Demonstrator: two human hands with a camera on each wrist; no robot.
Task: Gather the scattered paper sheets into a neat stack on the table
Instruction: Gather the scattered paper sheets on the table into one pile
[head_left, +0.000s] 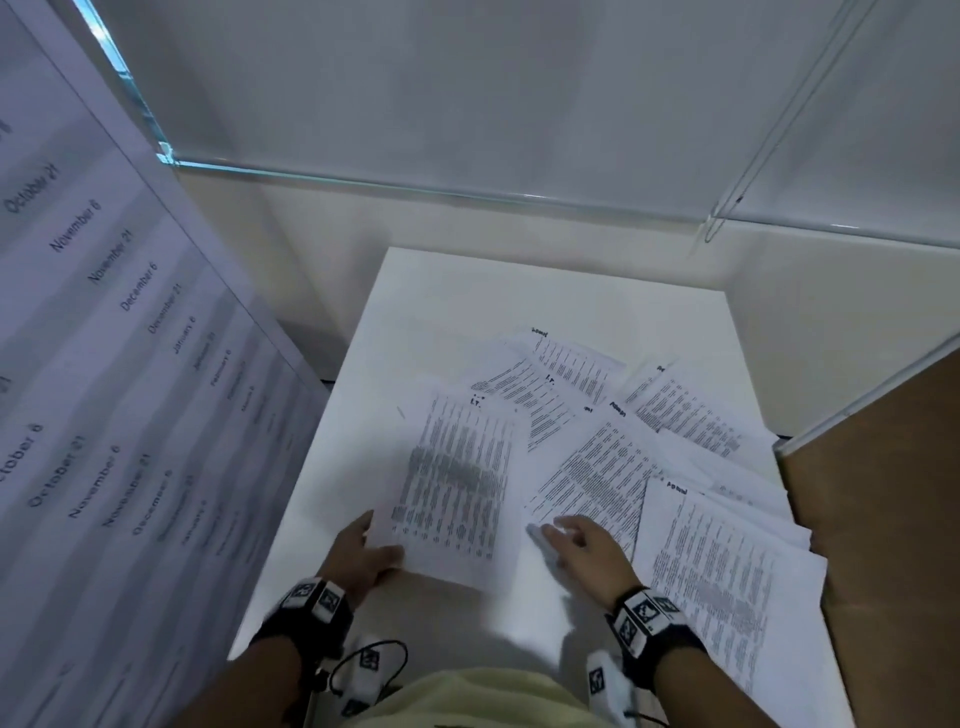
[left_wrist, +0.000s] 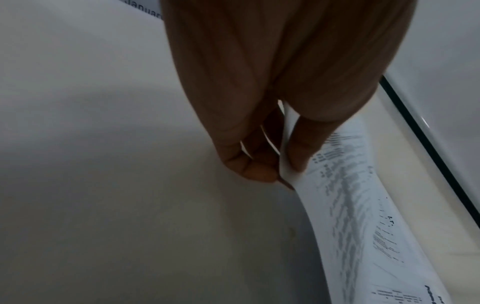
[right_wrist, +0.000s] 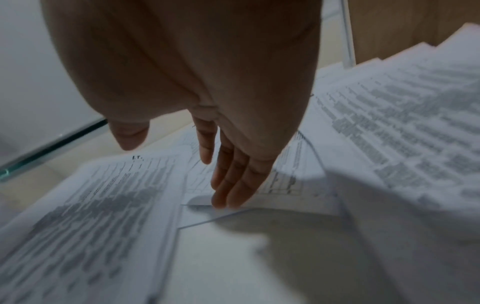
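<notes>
Several printed paper sheets (head_left: 623, 426) lie fanned out over the right half of a white table (head_left: 363, 415). My left hand (head_left: 363, 551) pinches the near left corner of one printed sheet (head_left: 457, 483), thumb on top and fingers underneath; the left wrist view shows that held sheet (left_wrist: 350, 205) curving up off the table. My right hand (head_left: 576, 545) is flat with straight fingers, its fingertips (right_wrist: 223, 199) touching the near corner of another sheet (right_wrist: 280, 185) in the middle. A thick overlapped pile (head_left: 727, 571) sits at the near right.
Glass partitions (head_left: 467, 192) wall in the table at the back and right. A large printed calendar sheet (head_left: 104, 364) stands along the left. A brown cardboard panel (head_left: 883, 493) rises beside the table's right edge. The pile overhangs toward it.
</notes>
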